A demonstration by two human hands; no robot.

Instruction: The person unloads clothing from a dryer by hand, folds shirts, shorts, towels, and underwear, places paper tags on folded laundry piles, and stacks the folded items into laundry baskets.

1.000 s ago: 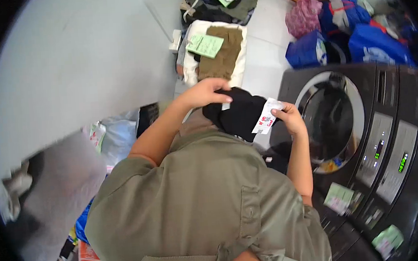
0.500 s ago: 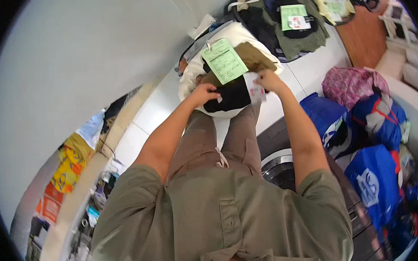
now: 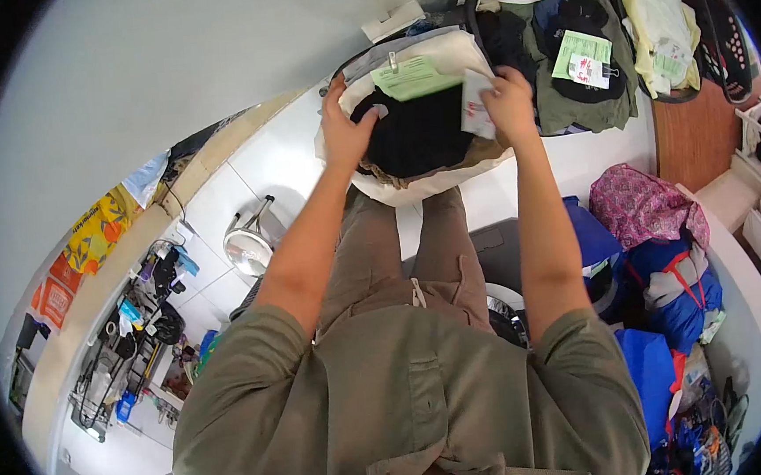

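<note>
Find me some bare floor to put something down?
White floor shows between the ledge, stool and white bundle, and between the green clothes and pink bag. It's crowded around the blue bags.

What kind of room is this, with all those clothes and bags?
It looks like a laundry room, maybe a laundry shop. Baskets of clothes sit in a row, green paper slips lie on some piles, and a round, washer-like door peeks out beside the person's legs.
</note>
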